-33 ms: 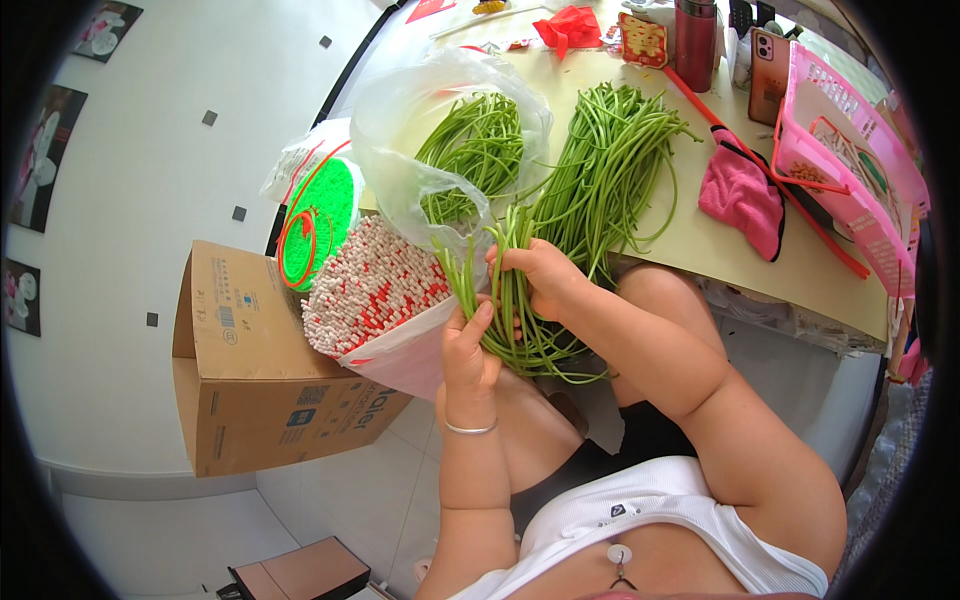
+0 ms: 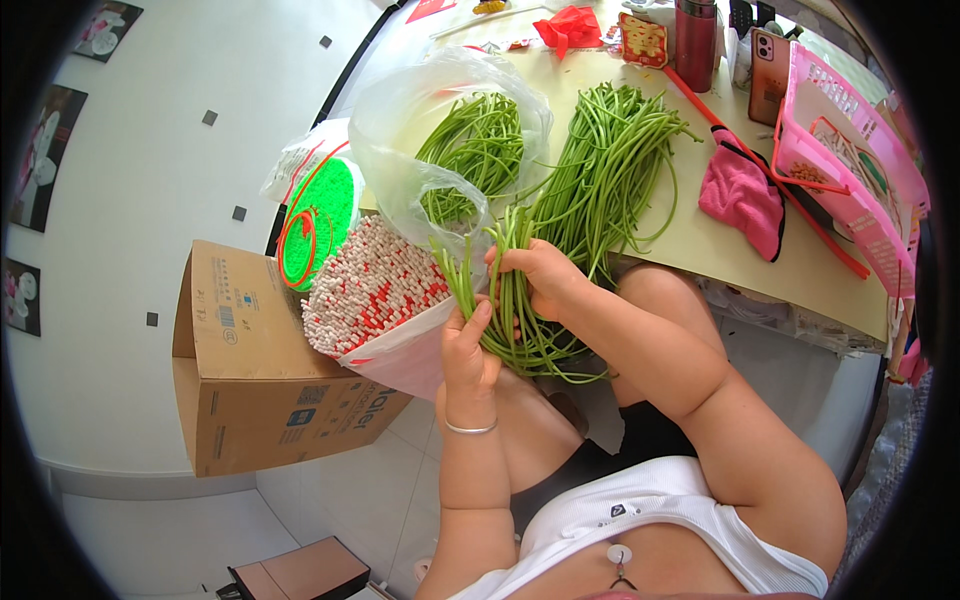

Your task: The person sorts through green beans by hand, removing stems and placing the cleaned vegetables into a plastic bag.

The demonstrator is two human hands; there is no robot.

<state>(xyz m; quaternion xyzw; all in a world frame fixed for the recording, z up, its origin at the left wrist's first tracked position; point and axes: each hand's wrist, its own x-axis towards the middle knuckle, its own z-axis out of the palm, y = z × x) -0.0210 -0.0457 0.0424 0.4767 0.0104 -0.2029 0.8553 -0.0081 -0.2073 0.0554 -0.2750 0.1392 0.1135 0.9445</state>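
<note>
A small bunch of long green vegetable stems point(image 2: 514, 285) is between my hands, over my lap at the table's near edge. My right hand point(image 2: 546, 280) is closed round the bunch from the right. On the left, my left hand point(image 2: 470, 348), with a silver bangle at the wrist, pinches stems at the bunch's side; fingers behind the stems are partly hidden. Beyond them, a larger pile of the same stems point(image 2: 615, 165) lies on the table point(image 2: 690, 245). More stems point(image 2: 478, 140) sit in a clear plastic bag point(image 2: 385, 140) to its left.
Left of my hands stands a bag of white and red sticks point(image 2: 375, 290), beside a cardboard box point(image 2: 290, 420) and a bright green round thing point(image 2: 325, 215). Rightward lie a pink cloth point(image 2: 742, 195), a red rod point(image 2: 815, 228) and a pink basket point(image 2: 860, 190). A phone point(image 2: 768, 75) and dark red flask point(image 2: 695, 45) stand behind.
</note>
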